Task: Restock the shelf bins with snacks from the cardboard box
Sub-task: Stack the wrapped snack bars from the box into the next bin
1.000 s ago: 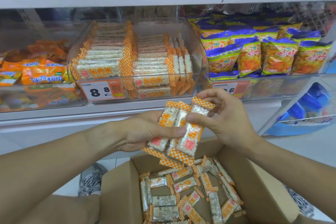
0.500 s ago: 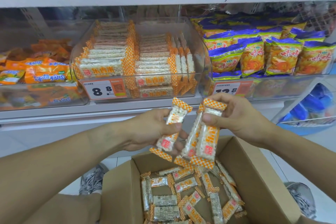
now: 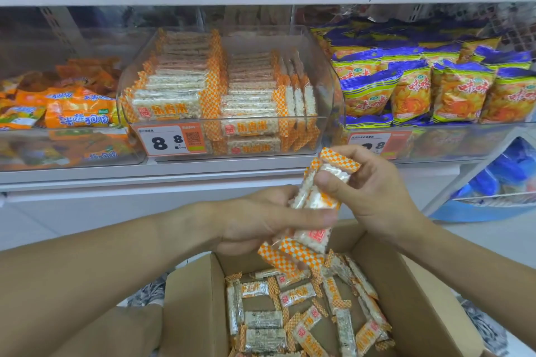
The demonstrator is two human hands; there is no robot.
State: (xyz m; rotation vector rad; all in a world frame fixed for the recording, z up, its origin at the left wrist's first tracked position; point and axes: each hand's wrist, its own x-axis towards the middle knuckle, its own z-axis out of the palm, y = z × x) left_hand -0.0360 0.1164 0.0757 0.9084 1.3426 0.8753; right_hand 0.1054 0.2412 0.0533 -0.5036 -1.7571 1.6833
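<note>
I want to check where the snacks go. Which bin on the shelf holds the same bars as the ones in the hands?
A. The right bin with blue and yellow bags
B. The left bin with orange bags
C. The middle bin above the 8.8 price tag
C: the middle bin holds orange-checkered rice bars like the bars held by the left hand and right hand.

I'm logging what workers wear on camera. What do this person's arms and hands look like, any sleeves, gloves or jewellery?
Both forearms are bare up to the picture's edge, no sleeves showing. The left hand and right hand wear no gloves. No watch, bracelet or ring is visible. Nails are short and unpainted where they show.
</note>
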